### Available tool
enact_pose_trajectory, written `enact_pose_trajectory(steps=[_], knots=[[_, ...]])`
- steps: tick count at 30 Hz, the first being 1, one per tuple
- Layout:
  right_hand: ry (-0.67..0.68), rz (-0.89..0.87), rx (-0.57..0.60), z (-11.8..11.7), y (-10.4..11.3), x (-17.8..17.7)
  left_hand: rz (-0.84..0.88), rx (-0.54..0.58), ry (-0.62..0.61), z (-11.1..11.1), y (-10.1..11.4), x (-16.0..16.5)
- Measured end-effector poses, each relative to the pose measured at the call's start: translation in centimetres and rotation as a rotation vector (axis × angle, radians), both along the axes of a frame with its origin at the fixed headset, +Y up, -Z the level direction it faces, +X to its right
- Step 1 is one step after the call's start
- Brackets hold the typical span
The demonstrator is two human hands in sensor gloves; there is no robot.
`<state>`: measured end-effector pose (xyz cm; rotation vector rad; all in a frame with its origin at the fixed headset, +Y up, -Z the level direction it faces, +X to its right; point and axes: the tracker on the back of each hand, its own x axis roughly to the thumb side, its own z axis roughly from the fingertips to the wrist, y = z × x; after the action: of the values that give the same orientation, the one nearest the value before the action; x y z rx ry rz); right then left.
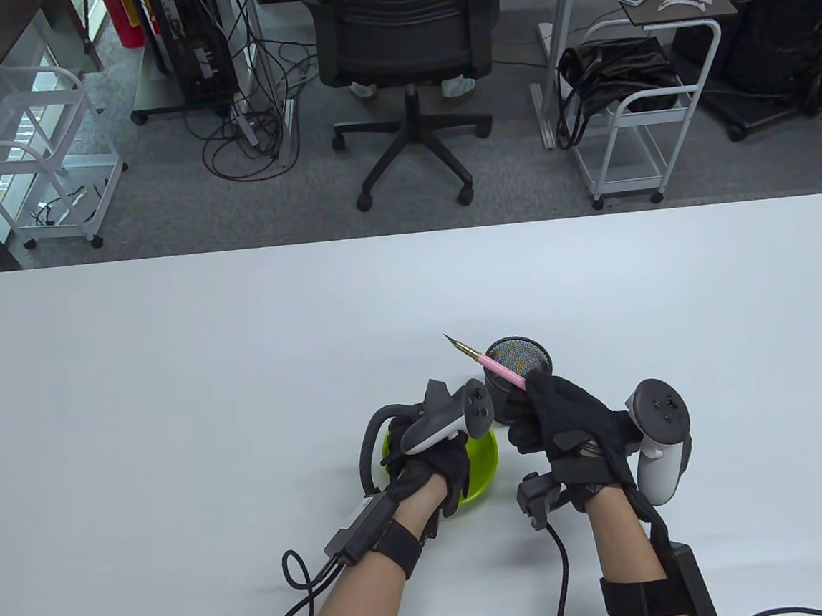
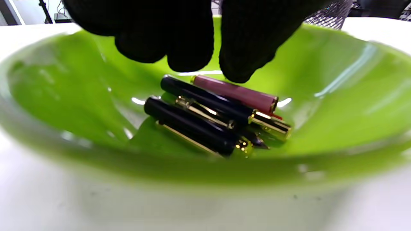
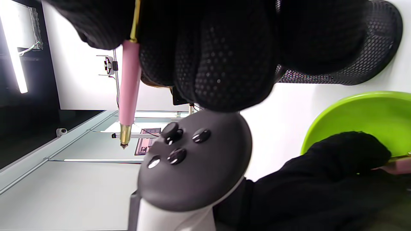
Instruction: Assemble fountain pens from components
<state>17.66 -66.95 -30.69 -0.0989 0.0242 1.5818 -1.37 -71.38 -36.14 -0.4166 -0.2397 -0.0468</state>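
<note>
My right hand [image 1: 534,398] grips a pink pen body [image 1: 501,372] with a gold nib that points up and to the far left. It holds the pen above the table, in front of the black mesh cup [image 1: 523,356]. In the right wrist view the pink pen [image 3: 129,93] sticks out of my fingers [image 3: 205,57]. My left hand [image 1: 432,468] reaches into the green bowl [image 1: 485,460]. In the left wrist view its fingertips [image 2: 189,61] hang just above a pink cap [image 2: 237,93] and several black and gold pen parts [image 2: 199,123], gripping none of them.
The green bowl [image 2: 337,96] sits near the table's front edge, with the mesh cup [image 3: 369,48] just behind and to the right of it. Cables run from both wrists over the front edge. An office chair [image 1: 405,35] and carts stand beyond the table.
</note>
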Motion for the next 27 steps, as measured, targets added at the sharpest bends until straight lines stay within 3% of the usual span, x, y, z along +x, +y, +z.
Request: enact_pose_trajectory(steps=[11,27], knots=[[0.006,-0.015,0.002,-0.03,-0.01,0.07,-0.055,0.08,-0.036,-0.3,-0.86,-0.14],[0.012,-0.018,-0.005,-0.06,0.02,0.19,-0.114,0.031,-0.027,-1.0,-0.87,0.52]])
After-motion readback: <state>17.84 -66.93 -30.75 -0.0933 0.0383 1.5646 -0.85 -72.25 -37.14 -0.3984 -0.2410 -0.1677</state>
